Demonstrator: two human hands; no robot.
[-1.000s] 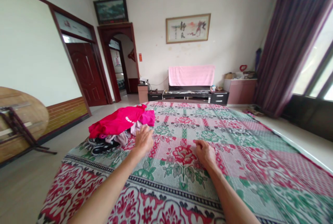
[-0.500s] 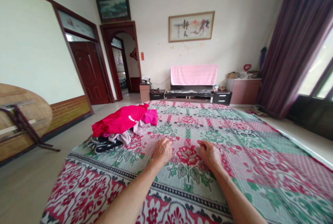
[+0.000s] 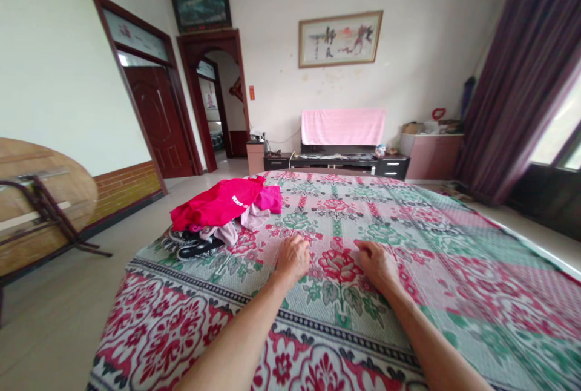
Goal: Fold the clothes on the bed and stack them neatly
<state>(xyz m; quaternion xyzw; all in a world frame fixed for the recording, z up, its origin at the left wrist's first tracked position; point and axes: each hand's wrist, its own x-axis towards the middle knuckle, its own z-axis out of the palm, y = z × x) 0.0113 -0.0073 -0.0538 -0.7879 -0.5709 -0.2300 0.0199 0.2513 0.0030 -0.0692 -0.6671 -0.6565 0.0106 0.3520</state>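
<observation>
My left hand rests on the flowered cloth, its fingers loosely curled together and holding nothing visible. Across a red flower pattern from it, my right hand lies on the same cloth, fingers also curled in, with nothing seen in them. Left of my left hand, and apart from it, is a heap of clothes. On top lies a bright pink-red garment with small white lettering. Beneath it show a magenta piece, a pale pink piece and a black-and-white patterned piece.
A folded round wooden table leans at the left wall. Beyond the cloth stands a low black cabinet, with a pink towel draped over something above it. A purple curtain hangs at the right. Doorways open at the back left.
The camera's view has turned slightly, so the whole scene sits a little further right and higher. Both hands keep their place on the cloth, and the clothes heap has not moved.
</observation>
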